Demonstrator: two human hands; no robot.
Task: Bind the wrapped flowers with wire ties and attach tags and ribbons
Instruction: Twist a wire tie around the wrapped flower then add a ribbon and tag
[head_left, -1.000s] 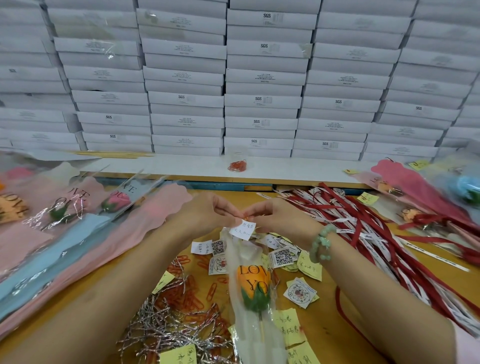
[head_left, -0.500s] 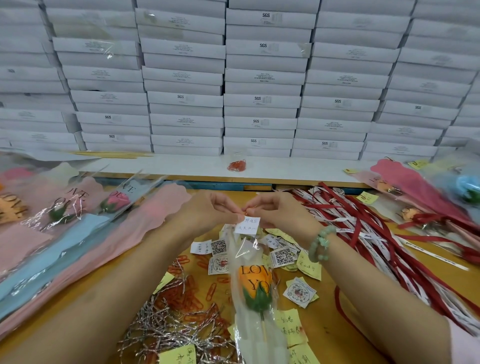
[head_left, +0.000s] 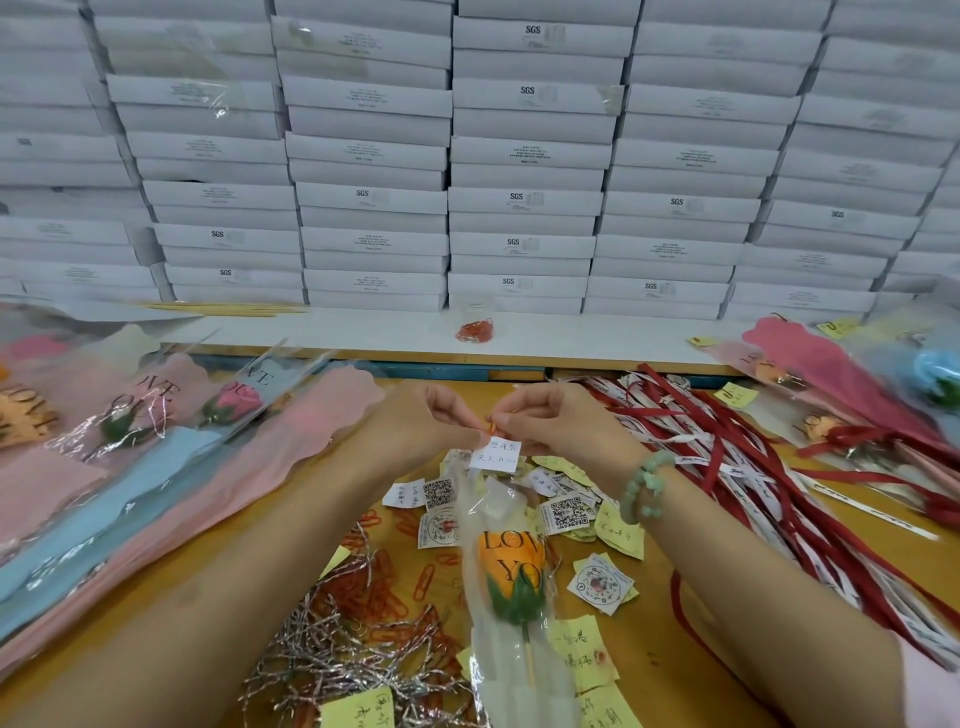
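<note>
Both hands meet over the table: the left hand (head_left: 431, 423) and the right hand (head_left: 563, 423) pinch a small orange paper clip (head_left: 492, 427) between curled fingertips. A white handwritten paper tag (head_left: 496, 455) hangs just under it, at the top of the clear-wrapped orange rose (head_left: 511, 571), which lies on the yellow wooden table (head_left: 660, 691) between the forearms.

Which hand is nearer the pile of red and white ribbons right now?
Right. The right hand is just left of the pile of red and white ribbons; the left hand is farther left, beyond it. Both pinch a white paper tag.
</note>
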